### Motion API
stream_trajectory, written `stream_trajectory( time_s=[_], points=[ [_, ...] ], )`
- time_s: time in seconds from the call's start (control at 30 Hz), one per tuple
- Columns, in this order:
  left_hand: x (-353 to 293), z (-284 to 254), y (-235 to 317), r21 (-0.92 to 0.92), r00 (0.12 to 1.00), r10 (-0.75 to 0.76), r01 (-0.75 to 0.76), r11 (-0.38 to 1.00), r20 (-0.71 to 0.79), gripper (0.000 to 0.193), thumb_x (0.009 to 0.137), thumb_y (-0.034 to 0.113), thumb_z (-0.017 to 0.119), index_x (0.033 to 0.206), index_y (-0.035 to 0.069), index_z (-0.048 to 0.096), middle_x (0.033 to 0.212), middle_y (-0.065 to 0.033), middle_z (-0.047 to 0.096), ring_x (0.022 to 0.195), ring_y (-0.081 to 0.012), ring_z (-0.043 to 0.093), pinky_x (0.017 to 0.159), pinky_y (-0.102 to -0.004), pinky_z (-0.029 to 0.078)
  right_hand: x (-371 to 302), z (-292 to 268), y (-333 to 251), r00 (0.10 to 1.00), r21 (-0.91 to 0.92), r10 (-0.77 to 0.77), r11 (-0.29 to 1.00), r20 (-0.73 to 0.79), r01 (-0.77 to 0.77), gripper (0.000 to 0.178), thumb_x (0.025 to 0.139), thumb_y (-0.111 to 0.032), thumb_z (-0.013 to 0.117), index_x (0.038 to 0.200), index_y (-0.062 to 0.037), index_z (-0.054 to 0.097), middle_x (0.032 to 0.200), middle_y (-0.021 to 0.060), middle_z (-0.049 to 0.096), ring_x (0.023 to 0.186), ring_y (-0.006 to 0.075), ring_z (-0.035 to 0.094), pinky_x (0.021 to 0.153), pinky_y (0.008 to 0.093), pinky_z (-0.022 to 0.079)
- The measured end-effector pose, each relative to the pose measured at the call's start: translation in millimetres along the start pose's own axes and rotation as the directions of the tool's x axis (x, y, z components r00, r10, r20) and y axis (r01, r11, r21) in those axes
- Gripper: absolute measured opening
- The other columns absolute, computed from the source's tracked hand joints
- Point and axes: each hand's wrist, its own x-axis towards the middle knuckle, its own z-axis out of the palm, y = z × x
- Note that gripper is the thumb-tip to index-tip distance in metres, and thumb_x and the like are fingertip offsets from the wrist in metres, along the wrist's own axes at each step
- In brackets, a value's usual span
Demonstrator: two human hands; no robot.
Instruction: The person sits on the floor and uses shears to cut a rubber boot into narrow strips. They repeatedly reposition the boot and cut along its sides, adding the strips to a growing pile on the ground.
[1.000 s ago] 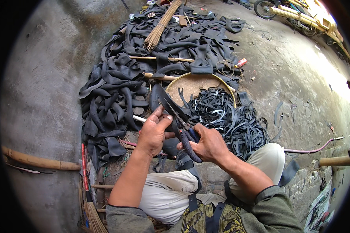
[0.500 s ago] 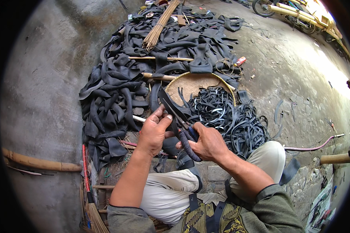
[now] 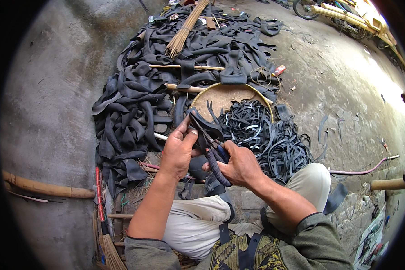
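Observation:
In my right hand is a pair of scissors with handles wrapped in dark cloth, fingers curled round them. The blades point up and away, against a black rubber strip. My left hand pinches that strip between thumb and fingers, just left of the blades. Part of the strip behind the hand and scissors is hidden. Just beyond, a heap of thin cut rubber strips spills over the near rim of a round woven tray.
Black rubber sheets lie piled on the left and far side, a bundle of thin sticks on top. A bamboo pole and a broom are at the left. A motorbike stands far right. A pink hose lies right.
The scissor blades have drawn closer together along the rubber strip. Both hands stay in nearly the same place.

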Motion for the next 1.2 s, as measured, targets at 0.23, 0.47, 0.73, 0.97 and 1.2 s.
stream_trajectory(
  time_s=[0.23,0.47,0.73,0.97,1.2],
  points=[
    [-0.5,-4.2,8.6,0.046,0.999,0.046,-0.047,0.998,0.015,0.051,0.105,0.004,0.055,0.155,0.004,0.044,0.112,-0.0022,0.062,0.1,-0.0121,0.067,0.083,-0.0352,0.066,-1.6,-0.9,-3.5,1.0,0.032,-0.007,0.999,0.018,0.007,0.077,0.076,-0.067,0.083,0.097,0.0042,0.064,0.073,0.0207,0.066,0.07,0.037,0.069,0.064,0.044,0.052],
    [2.4,-7.7,-4.8,0.267,0.98,-0.049,-0.005,0.964,0.195,0.053,0.1,0.0,0.059,0.152,0.004,0.05,0.117,-0.0012,0.066,0.107,-0.0123,0.064,0.096,-0.0311,0.054,1.0,-11.6,-3.7,0.994,0.1,0.057,0.993,0.089,-0.066,0.075,0.078,-0.066,0.082,0.098,0.0044,0.065,0.077,0.0198,0.067,0.072,0.0315,0.068,0.067,0.0411,0.052],
    [15.7,-13.6,-20.8,0.437,0.957,-0.007,-0.125,0.891,0.29,0.031,0.101,-0.003,0.055,0.131,0.001,0.065,0.117,-0.0059,0.071,0.102,-0.0119,0.066,0.095,-0.0291,0.052,-0.3,-21.1,-5.6,0.989,0.156,0.074,0.983,0.128,-0.094,0.067,0.079,-0.061,0.083,0.094,0.003,0.072,0.075,0.0155,0.068,0.068,0.0247,0.065,0.065,0.0385,0.051],
    [22.8,-12.0,-23.3,0.427,0.968,-0.022,-0.089,0.9,0.249,0.024,0.104,0.002,0.056,0.127,0.001,0.066,0.113,-0.0086,0.072,0.1,-0.0132,0.068,0.094,-0.0298,0.054,-5.0,-35.8,-5.9,0.995,0.321,0.011,0.946,0.098,-0.042,0.044,0.086,-0.039,0.086,0.091,0.0003,0.069,0.067,0.0001,0.06,0.065,0.0065,0.053,0.058,0.0266,0.043],
    [41.5,-20.6,-8.7,0.292,0.99,0.132,-0.142,0.946,0.052,0.021,0.105,0.008,0.057,0.122,0.004,0.068,0.113,-0.0093,0.071,0.1,-0.0199,0.07,0.09,-0.0373,0.06,4.4,-90.9,10.8,0.982,0.769,0.01,0.623,-0.19,0.142,0.035,0.096,-0.039,0.077,0.093,-0.0057,0.068,0.069,-0.008,0.057,0.059,0.0009,0.05,0.052,0.0197,0.038]
  ],
)
